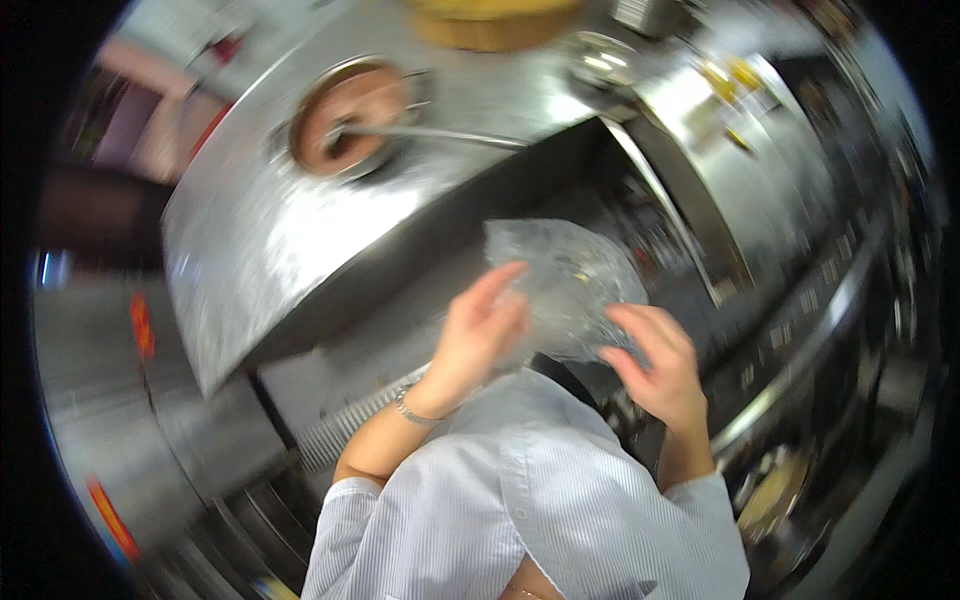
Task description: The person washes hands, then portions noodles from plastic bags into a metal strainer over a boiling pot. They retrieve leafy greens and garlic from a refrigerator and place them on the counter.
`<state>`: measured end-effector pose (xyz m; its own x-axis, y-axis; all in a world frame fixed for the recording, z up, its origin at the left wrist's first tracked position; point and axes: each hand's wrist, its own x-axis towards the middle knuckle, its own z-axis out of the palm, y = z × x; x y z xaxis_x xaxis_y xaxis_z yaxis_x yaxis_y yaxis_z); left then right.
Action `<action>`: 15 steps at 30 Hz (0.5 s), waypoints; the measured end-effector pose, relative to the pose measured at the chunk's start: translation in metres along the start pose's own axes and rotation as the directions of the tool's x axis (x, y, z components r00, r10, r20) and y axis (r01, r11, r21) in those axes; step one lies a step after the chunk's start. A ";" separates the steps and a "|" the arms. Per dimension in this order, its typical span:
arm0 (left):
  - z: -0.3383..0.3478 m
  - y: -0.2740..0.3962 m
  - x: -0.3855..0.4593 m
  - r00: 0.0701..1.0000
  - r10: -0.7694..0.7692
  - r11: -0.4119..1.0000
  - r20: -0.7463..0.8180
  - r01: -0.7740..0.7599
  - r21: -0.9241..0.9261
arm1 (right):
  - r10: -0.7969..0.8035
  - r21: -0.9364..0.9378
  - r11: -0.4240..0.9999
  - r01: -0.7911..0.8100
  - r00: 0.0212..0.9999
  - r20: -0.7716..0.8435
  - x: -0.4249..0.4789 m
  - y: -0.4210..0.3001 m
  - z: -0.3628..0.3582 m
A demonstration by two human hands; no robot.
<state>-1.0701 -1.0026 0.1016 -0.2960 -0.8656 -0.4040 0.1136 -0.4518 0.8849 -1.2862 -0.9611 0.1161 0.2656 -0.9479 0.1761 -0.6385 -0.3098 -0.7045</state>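
Note:
A crumpled clear plastic bag (566, 281) hangs in front of my body, between my two hands. Small pale bits show in or behind its film. My left hand (484, 322), with a metal bracelet on the wrist, grips the bag's left edge with the index finger stretched along it. On the opposite side, my right hand (660, 364) has its thumb and fingers on the bag's right edge. Motion blur softens the fingertips, and the exact pinch points are hard to make out.
A steel worktable (247, 232) carries a metal pot (307, 124) of brownish-pink contents with a long-handled ladle (450, 135) in it. Behind are a round wooden block (487, 30) and a shiny metal bowl (600, 60). To the right stands another steel counter (780, 165).

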 end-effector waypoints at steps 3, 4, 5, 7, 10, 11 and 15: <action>-0.055 -0.015 -0.044 0.979 -0.006 0.983 -0.206 -0.033 -0.183 | -0.015 -0.265 0.963 0.043 0.994 0.105 0.016 -0.012 0.018; -0.072 -0.024 -0.061 0.955 -0.007 0.967 -0.297 -0.070 -0.246 | 0.085 -0.192 0.981 -0.040 0.968 0.234 0.017 -0.011 0.033; -0.093 -0.030 -0.078 0.926 -0.013 0.944 -0.376 -0.113 -0.309 | 0.183 -0.153 0.979 -0.135 0.911 0.369 0.023 -0.009 0.055; -0.133 -0.052 -0.122 0.842 -0.030 0.915 -0.539 -0.194 -0.353 | 0.125 -0.096 0.992 -0.085 0.809 0.575 0.037 -0.015 0.112; -0.172 -0.092 -0.187 0.630 -0.034 0.873 -0.776 -0.360 -0.330 | -0.047 0.129 0.991 -0.039 0.799 0.600 0.053 -0.071 0.207; -0.186 -0.107 -0.208 0.533 -0.037 0.861 -0.846 -0.412 -0.298 | -0.120 0.211 0.977 -0.026 0.750 0.650 0.059 -0.109 0.235; -0.233 -0.154 -0.267 0.314 0.059 0.888 -0.947 -0.450 -0.093 | -0.569 0.530 0.820 0.214 0.400 0.719 0.038 -0.253 0.342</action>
<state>-0.7876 -0.7519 0.0191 0.8123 -0.5036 -0.2941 0.3227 -0.0320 0.9460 -0.8674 -0.8931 0.0657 0.9886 -0.1490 -0.0229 -0.0839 -0.4176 -0.9047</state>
